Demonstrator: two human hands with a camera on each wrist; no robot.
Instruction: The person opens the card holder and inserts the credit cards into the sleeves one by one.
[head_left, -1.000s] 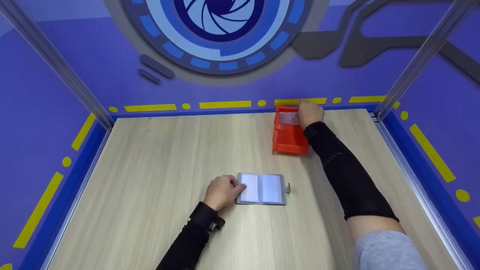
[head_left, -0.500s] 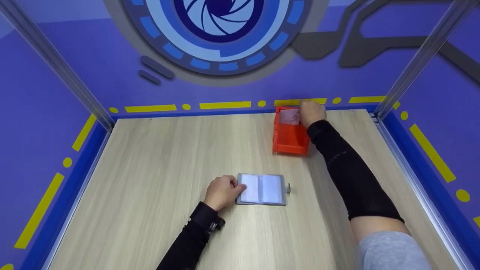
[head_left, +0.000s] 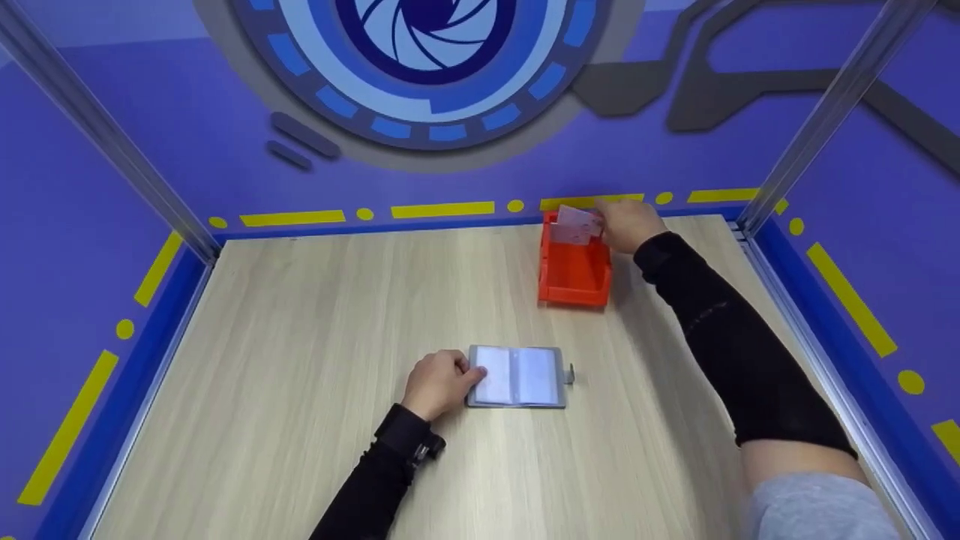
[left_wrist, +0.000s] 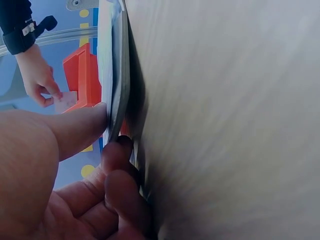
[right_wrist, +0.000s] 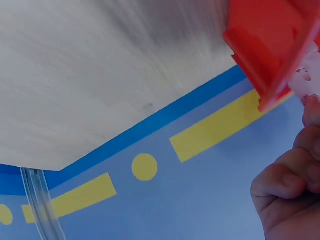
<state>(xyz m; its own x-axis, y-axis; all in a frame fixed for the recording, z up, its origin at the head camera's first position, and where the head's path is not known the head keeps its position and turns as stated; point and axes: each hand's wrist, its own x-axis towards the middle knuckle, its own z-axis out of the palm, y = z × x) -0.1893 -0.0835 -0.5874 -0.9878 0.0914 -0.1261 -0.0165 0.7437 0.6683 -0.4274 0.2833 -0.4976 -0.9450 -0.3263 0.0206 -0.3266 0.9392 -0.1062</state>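
In the head view, a small grey card holder (head_left: 537, 376) lies spread on the table, clear sleeves up, its strap sticking out on the right. My left hand (head_left: 436, 385) pinches its left edge. The left wrist view shows the thumb (left_wrist: 82, 127) on top of the cover edge and the fingertips (left_wrist: 119, 155) under it. Farther back, my right hand (head_left: 630, 225) is at the right rim of a red open-fronted bin (head_left: 574, 295). Between thumb and fingers it pinches a pale pink card (head_left: 579, 217), tilted at the bin's back. Another pinkish piece (head_left: 568, 235) shows just below it.
The wood-grain table (head_left: 337, 315) ends at a purple back wall (head_left: 420, 180) with yellow markings. The bin stands close to that wall. Side walls with metal corner posts (head_left: 825, 112) bound the table on both sides.
My right hand has shifted right and slightly up from the bin's inside edge, and the pink card has risen and tilted with it. The left hand keeps its grip on the card holder.
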